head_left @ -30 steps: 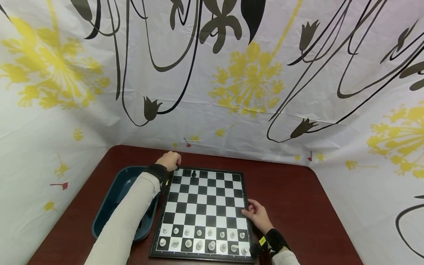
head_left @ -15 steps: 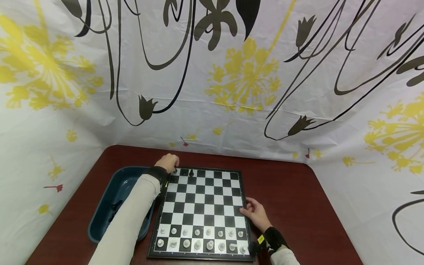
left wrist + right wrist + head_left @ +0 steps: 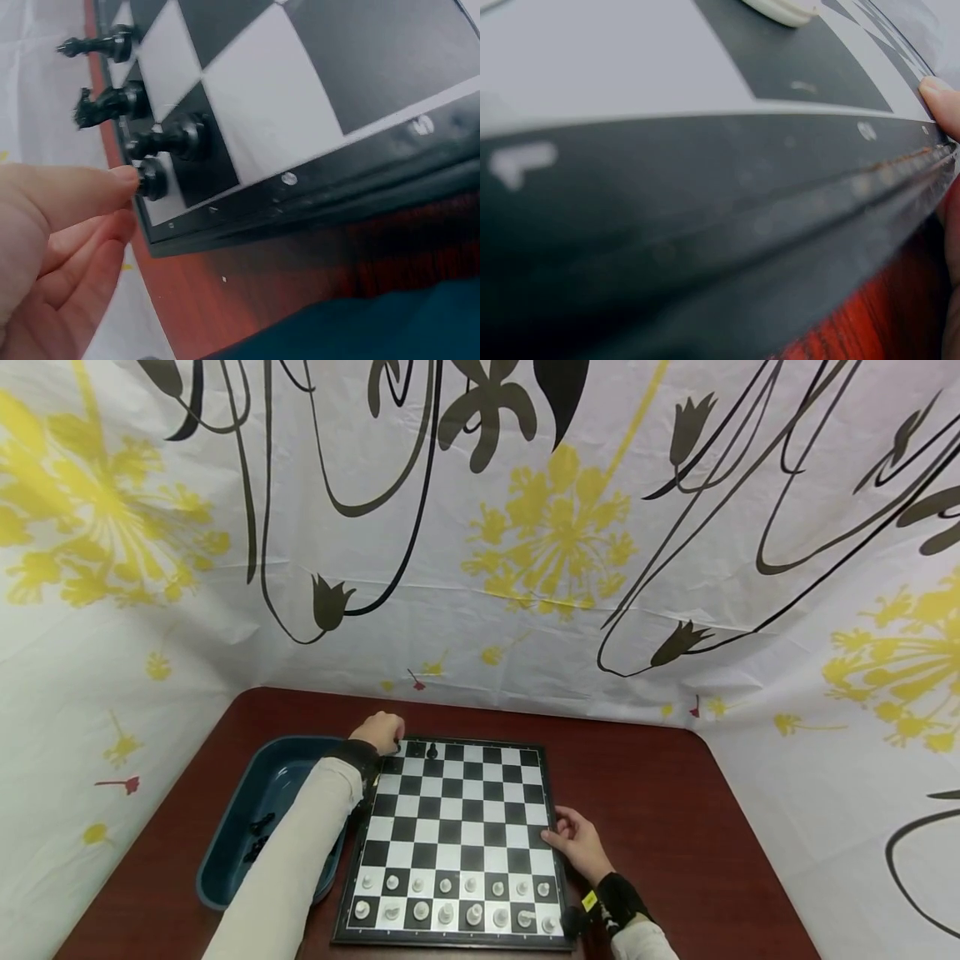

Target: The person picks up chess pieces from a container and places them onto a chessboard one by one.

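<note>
Head view: your left hand [image 3: 380,732] stays at eleven o'clock on the board [image 3: 452,809], grip pinching a seemingly seated piece [image 3: 155,178]; right hand [image 3: 583,850] still holds three o'clock.

Reaches well forward with the left arm [image 3: 288,852], pale-sleeved and slanting inward, up to a left wrist [image 3: 362,754] banded in black. Pinches with the left hand [image 3: 380,732], back turned up, fingers [image 3: 94,277] bent. Grips with the right hand [image 3: 582,846], lower and well apart, thumb uppermost, right wrist [image 3: 621,903] likewise banded above a pale sleeve [image 3: 643,942].
</note>
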The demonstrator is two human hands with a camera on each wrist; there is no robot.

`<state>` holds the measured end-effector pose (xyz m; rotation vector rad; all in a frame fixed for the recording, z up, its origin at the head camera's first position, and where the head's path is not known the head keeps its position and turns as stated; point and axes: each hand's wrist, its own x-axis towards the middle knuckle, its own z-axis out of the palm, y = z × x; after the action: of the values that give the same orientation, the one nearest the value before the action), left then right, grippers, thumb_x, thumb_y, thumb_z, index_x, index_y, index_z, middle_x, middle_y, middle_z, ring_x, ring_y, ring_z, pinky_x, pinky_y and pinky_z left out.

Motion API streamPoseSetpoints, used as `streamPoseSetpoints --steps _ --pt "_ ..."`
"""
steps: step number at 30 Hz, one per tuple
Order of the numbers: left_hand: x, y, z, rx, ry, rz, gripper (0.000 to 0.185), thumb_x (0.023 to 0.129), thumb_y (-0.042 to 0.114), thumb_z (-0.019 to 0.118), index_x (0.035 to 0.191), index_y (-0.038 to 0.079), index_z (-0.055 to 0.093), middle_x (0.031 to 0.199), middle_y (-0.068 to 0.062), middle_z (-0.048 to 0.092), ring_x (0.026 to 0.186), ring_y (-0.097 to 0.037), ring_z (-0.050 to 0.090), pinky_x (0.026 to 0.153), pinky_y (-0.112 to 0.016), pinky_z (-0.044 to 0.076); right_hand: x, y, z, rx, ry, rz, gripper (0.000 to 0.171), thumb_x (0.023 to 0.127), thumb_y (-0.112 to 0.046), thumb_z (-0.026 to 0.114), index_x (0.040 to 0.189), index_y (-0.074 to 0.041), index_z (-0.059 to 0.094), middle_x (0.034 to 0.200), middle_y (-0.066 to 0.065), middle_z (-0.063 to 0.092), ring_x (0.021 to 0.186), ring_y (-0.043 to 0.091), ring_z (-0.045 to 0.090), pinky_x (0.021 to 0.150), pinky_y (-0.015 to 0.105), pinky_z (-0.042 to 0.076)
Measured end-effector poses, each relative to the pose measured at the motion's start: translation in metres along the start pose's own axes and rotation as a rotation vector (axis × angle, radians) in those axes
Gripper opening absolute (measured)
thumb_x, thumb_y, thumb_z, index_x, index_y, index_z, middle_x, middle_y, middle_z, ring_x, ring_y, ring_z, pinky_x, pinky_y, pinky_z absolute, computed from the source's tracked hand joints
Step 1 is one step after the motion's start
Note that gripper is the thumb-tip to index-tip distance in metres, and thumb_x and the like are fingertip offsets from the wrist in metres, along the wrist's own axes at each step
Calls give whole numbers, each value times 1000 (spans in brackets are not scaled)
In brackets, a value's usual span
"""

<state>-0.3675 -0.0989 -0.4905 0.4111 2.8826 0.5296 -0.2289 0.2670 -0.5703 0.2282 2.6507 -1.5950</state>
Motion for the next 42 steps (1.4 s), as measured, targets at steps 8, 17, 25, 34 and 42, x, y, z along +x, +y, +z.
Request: streamPoseSetpoints --steps 8,17,25,34,42 --pt "-14 -6 -21 -66 -26 107 19 84 1 55 102 2 63 98 -11 62 90 -23 58 77 -38 48 0 2 0 -13 -8 -20 52 73 -11 74 118 4 53 80 7 52 65 11 47 56 21 39" --pt "-35 -2 -54 -18 -2 195 41 89 16 55 127 2 50 130 -16 48 122 -31 43 98 -44 35 -1 -4 -2 -10 -19 -19 53 74 -12 74 119 4 52 83 8 52 66 10 46 57 20 39" --pt "-62 -17 -66 -14 -3 168 54 89 18 56 135 -1 38 140 -23 33 130 -37 29 102 -49 28 -3 -3 1 -29 -9 -9 52 74 -13 74 118 3 53 81 7 53 65 10 47 58 20 39" --pt "-95 -54 -60 -70 -8 128 58 88 18 57 137 -2 32 142 -27 24 131 -42 22 100 -54 27 -3 0 1 -53 -21 -17 53 75 -16 73 120 3 52 82 6 52 68 13 47 59 21 39" --pt "-120 -81 -52 -85 -3 107 58 86 17 59 134 -7 35 139 -32 28 128 -46 24 100 -56 26 -3 -2 1 -51 -12 -23 53 74 -16 73 119 4 52 83 7 51 67 10 46 58 20 38"
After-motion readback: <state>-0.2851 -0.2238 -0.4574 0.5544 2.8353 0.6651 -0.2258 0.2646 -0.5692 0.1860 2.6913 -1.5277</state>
